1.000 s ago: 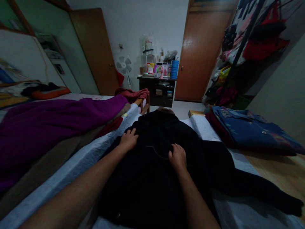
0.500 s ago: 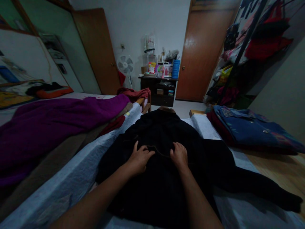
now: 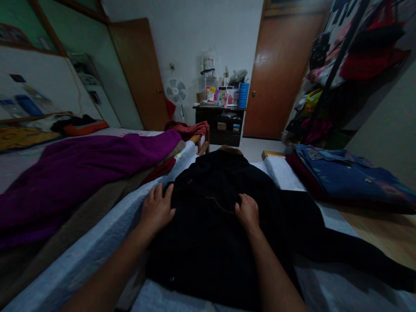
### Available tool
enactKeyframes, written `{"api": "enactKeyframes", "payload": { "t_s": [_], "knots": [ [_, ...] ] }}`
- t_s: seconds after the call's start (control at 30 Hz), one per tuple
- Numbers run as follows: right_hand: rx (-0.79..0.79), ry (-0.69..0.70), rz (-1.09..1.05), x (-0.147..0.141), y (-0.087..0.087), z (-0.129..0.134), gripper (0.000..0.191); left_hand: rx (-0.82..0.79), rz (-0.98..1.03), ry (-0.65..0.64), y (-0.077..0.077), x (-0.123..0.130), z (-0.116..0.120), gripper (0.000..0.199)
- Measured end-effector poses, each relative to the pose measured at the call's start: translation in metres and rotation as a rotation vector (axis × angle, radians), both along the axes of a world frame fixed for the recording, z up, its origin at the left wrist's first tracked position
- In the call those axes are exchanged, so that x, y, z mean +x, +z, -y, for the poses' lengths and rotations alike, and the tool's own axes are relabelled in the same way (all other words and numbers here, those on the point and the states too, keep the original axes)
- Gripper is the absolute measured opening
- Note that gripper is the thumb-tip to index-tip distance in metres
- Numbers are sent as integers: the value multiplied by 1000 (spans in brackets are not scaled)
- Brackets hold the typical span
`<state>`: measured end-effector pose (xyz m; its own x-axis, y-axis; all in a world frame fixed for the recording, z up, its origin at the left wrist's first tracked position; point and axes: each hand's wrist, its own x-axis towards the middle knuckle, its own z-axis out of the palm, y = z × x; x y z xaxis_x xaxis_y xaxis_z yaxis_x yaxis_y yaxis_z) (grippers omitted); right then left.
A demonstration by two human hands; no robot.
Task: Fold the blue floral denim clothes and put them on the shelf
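A black jacket (image 3: 208,242) with a brown collar lies spread on the bed, its collar end away from me. One sleeve (image 3: 351,247) stretches out to the right. My left hand (image 3: 157,208) rests at the jacket's left edge, fingers apart, with its thumb side on the dark cloth. Curled fingers of my right hand (image 3: 247,211) press into the jacket's right half, near a light curved seam line (image 3: 217,203); their tips are partly hidden. The left sleeve cannot be made out.
A purple blanket (image 3: 107,160) covers the raised area at left, beside a pale blue bed edge (image 3: 97,242). Folded clothes with a blue denim shirt (image 3: 351,169) on top lie at right. Beyond stand a fan (image 3: 176,91), a dark cabinet (image 3: 217,125) and a door (image 3: 276,78).
My left hand has moved left from the jacket's middle to its left edge. The dark cloth that stretched out on that side now reaches less far. My right hand stays nearly in place.
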<state>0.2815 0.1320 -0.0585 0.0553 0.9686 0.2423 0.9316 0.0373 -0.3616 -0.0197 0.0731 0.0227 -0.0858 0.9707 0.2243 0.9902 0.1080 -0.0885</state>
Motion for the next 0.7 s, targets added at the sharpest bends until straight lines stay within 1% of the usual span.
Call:
{"api": "enactKeyframes", "payload": {
  "t_s": [0.07,0.17,0.2,0.27,0.33,0.4,0.5,0.6,0.67,0.7],
  "knots": [
    [3,4,4,0,0,0,43,-107,21,80,-6,-7,3,77],
    [9,1,7,0,-1,0,43,-244,80,111,-10,-8,7,76],
    [10,1,7,0,-1,0,43,-255,91,112,-9,-8,7,73],
    [14,2,8,0,0,1,43,-219,112,88,-5,-7,5,66],
    [12,1,10,0,0,1,43,-122,137,52,5,-8,2,60],
    [3,-1,9,-1,1,1,43,13,155,33,20,-10,-3,53],
    [-8,-1,8,-1,3,1,43,276,193,26,49,-9,-12,45],
    [-7,-5,7,-1,3,1,42,582,258,28,81,-3,-24,40],
    [-10,-6,9,-1,3,1,43,734,312,16,96,5,-34,40],
    [-13,-5,10,-1,3,1,43,783,336,3,100,10,-39,40]
  ]
}}
